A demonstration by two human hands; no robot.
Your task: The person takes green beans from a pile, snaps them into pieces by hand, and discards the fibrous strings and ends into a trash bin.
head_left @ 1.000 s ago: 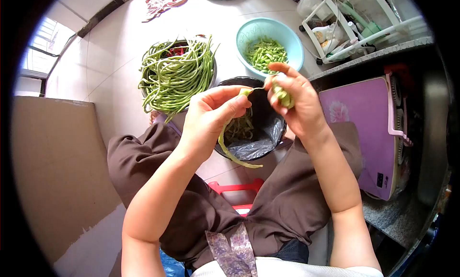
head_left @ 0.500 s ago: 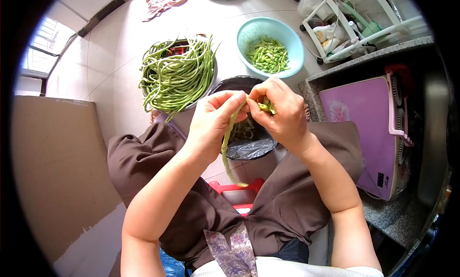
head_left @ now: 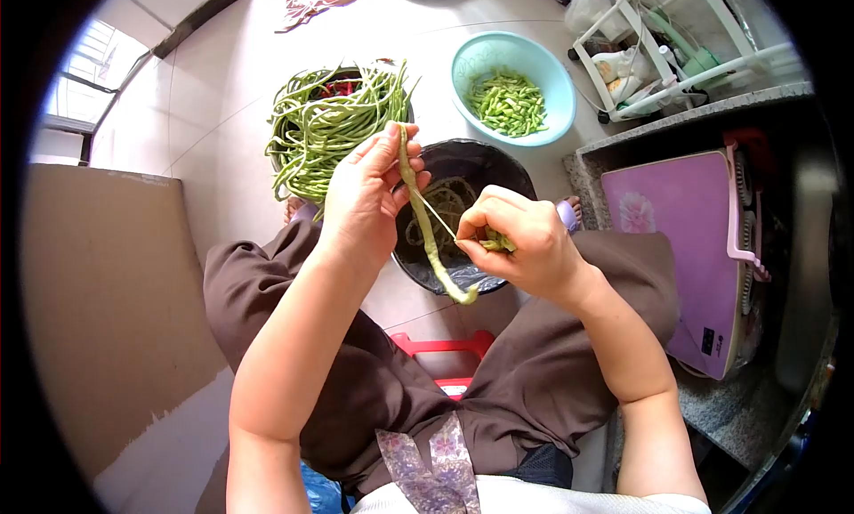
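At eleven o'clock on the tiled floor (head_left: 209, 91): one heap of long beans (head_left: 329, 145). At one: one blue bowl (head_left: 553, 76), cut pieces (head_left: 507, 105) inside. At two, a white rack (head_left: 642, 35); at three, a purple case (head_left: 680, 220); at nine, cardboard (head_left: 107, 256). Centre: one black-lined bin (head_left: 505, 169). Above it, your left hand (head_left: 366, 183) pinches one bean (head_left: 430, 240) by its upper end; your right hand (head_left: 525, 236), fingers curled round green pieces (head_left: 496, 240), pinches a thin string (head_left: 437, 215) running to that bean.
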